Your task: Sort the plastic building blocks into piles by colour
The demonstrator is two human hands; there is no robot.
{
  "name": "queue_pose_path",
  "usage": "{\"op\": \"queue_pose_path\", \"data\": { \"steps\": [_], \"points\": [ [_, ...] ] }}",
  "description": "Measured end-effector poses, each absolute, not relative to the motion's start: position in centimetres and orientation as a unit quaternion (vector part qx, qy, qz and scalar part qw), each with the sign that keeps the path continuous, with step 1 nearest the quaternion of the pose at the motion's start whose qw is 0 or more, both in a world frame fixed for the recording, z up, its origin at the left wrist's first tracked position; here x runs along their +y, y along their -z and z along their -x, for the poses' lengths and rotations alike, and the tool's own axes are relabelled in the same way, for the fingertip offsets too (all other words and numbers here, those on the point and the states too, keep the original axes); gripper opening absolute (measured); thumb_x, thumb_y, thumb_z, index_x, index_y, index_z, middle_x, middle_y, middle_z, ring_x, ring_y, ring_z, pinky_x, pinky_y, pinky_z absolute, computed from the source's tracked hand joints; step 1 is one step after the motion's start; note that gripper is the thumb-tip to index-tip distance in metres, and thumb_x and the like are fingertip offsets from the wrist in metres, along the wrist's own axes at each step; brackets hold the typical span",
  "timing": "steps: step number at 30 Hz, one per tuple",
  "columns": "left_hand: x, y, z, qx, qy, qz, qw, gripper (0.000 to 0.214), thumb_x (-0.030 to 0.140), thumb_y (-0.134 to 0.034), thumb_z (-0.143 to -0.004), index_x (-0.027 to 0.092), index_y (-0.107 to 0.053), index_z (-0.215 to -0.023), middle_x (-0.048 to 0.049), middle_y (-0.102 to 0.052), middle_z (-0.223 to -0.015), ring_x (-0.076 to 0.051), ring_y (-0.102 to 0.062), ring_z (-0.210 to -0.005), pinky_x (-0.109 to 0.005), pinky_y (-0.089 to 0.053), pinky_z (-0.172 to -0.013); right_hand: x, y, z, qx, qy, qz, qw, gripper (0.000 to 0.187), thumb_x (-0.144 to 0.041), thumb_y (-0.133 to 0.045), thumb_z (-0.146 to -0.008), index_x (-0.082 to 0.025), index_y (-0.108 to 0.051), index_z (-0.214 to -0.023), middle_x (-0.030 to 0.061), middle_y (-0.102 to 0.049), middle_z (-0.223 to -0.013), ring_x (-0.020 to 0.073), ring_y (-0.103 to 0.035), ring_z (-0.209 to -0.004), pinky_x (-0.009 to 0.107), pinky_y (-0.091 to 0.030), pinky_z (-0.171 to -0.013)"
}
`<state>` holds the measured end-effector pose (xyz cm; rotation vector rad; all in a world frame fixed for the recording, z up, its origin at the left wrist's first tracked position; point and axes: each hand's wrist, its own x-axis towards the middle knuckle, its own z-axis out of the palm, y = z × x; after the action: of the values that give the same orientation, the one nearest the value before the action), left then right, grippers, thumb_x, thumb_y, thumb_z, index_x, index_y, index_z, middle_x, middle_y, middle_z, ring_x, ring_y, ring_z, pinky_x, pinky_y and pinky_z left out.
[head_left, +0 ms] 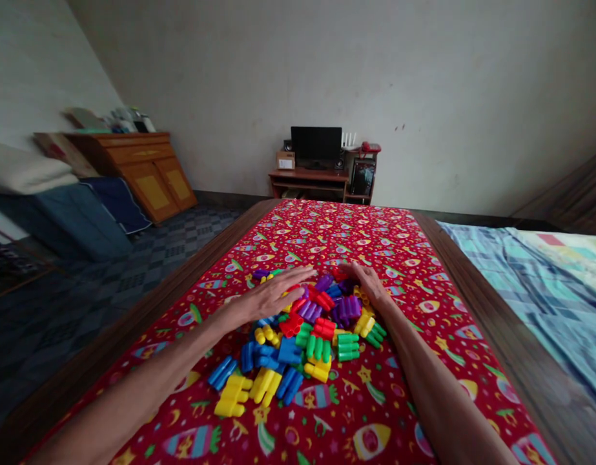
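Observation:
A heap of plastic building blocks (307, 336) in yellow, blue, green, red and purple lies on a red patterned cloth (356, 239) that covers a wooden table. My left hand (268, 297) rests flat on the heap's far left side, fingers stretched out and pointing right. My right hand (368, 284) lies against the heap's far right side, fingers extended toward the left. Both forearms reach in from the bottom edge and flank the blocks. Neither hand grips a block.
The table's dark wooden edge (476, 290) runs along both sides. A bed with a checked sheet (530, 284) stands to the right. A wooden cabinet (147, 171) is at the left, a small desk with a monitor (316, 147) at the far wall.

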<state>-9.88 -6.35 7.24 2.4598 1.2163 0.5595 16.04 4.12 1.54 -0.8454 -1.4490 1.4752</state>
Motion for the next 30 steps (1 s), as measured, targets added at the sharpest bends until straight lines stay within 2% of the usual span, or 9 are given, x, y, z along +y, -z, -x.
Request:
{"op": "queue_pose_path", "data": {
  "steps": [2, 5, 8, 12, 18, 21, 23, 25, 30],
  "points": [
    [-10.9, -6.8, 11.9, 0.451, -0.180, -0.868, 0.103, 0.063, 0.054, -0.041, -0.094, 0.029, -0.025, -0.150, -0.0054, -0.024, -0.158, -0.029, -0.020, -0.145, -0.049, -0.019, -0.117, 4.2, -1.6, -16.2, -0.550, -0.595, 0.354, 0.468, 0.062, -0.072, -0.060, -0.070, -0.016, -0.073, -0.095, 0.0126, -0.075, -0.096, 0.0261, -0.070, -0.087, 0.039, -0.054, -0.082],
    [-17.3, -4.7, 13.4, 0.436, -0.146, -0.887, 0.048, 0.086, 0.069, -0.056, -0.077, 0.033, -0.025, -0.149, -0.0064, -0.010, -0.161, -0.038, -0.015, -0.144, -0.056, -0.026, -0.113, 4.6, -1.4, -16.2, -0.488, -0.584, 0.369, 0.533, 0.057, -0.069, -0.060, -0.072, -0.016, -0.071, -0.093, 0.0127, -0.075, -0.093, 0.0233, -0.071, -0.078, 0.034, -0.056, -0.067],
    [-20.4, -2.3, 13.3, 0.437, -0.130, -0.890, 0.007, 0.084, 0.060, -0.066, -0.076, 0.039, -0.027, -0.147, -0.0043, -0.003, -0.161, -0.039, -0.015, -0.144, -0.058, -0.029, -0.110, 4.9, -0.9, -15.9, -0.454, -0.570, 0.376, 0.573, 0.054, -0.067, -0.062, -0.072, -0.017, -0.071, -0.088, 0.0123, -0.075, -0.093, 0.0235, -0.070, -0.080, 0.033, -0.056, -0.066],
    [-17.6, -1.0, 11.9, 0.435, -0.163, -0.885, -0.009, 0.087, 0.057, -0.069, -0.074, 0.040, -0.025, -0.147, -0.0044, -0.005, -0.161, -0.040, -0.014, -0.143, -0.059, -0.032, -0.108, 5.0, -0.6, -15.5, -0.475, -0.565, 0.379, 0.558, 0.056, -0.069, -0.064, -0.068, -0.017, -0.072, -0.086, 0.0114, -0.075, -0.086, 0.0254, -0.071, -0.081, 0.036, -0.057, -0.071],
    [-9.8, -2.1, 8.5, 0.411, -0.185, -0.893, 0.001, 0.085, 0.071, -0.057, -0.074, 0.039, -0.028, -0.147, -0.0080, -0.013, -0.160, -0.042, -0.016, -0.142, -0.065, -0.015, -0.111, 5.1, -0.7, -16.3, -0.458, -0.554, 0.385, 0.579, 0.056, -0.071, -0.065, -0.064, -0.018, -0.071, -0.080, 0.0108, -0.075, -0.084, 0.0253, -0.071, -0.081, 0.037, -0.056, -0.075],
    [-7.0, -3.3, 9.1, 0.450, -0.225, -0.863, 0.040, 0.073, 0.071, -0.035, -0.086, 0.035, -0.027, -0.148, -0.0081, -0.019, -0.159, -0.035, -0.018, -0.143, -0.061, -0.006, -0.114, 5.4, -0.8, -17.3, -0.443, -0.558, 0.389, 0.585, 0.056, -0.070, -0.064, -0.066, -0.018, -0.071, -0.084, 0.0129, -0.075, -0.093, 0.0279, -0.070, -0.089, 0.039, -0.056, -0.075],
    [-5.3, -3.8, 11.0, 0.533, -0.300, -0.790, 0.051, 0.062, 0.061, -0.016, -0.095, 0.030, -0.027, -0.148, -0.0080, -0.023, -0.158, -0.029, -0.021, -0.144, -0.057, -0.002, -0.115, 5.6, -0.9, -17.8, -0.452, -0.557, 0.390, 0.577, 0.058, -0.071, -0.062, -0.068, -0.018, -0.071, -0.089, 0.0145, -0.073, -0.103, 0.0299, -0.068, -0.097, 0.041, -0.055, -0.079],
    [-3.7, -3.6, 13.3, 0.618, -0.359, -0.698, 0.053, 0.059, 0.050, -0.010, -0.098, 0.024, -0.034, -0.145, -0.0088, -0.032, -0.154, -0.026, -0.023, -0.143, -0.053, -0.006, -0.117, 5.7, -1.0, -18.0, -0.477, -0.549, 0.388, 0.566, 0.061, -0.073, -0.060, -0.069, -0.019, -0.071, -0.095, 0.0142, -0.068, -0.116, 0.0308, -0.063, -0.110, 0.043, -0.053, -0.087],
    [-1.4, -1.6, 15.0, 0.661, -0.368, -0.642, 0.126, 0.057, 0.044, -0.019, -0.095, 0.012, -0.051, -0.130, -0.0149, -0.056, -0.135, -0.026, -0.042, -0.133, -0.046, -0.028, -0.114, 5.5, -1.3, -17.7, -0.582, -0.553, 0.369, 0.468, 0.069, -0.076, -0.052, -0.074, -0.024, -0.067, -0.116, 0.0078, -0.057, -0.135, 0.0279, -0.051, -0.127, 0.043, -0.039, -0.106]
  ]
}}
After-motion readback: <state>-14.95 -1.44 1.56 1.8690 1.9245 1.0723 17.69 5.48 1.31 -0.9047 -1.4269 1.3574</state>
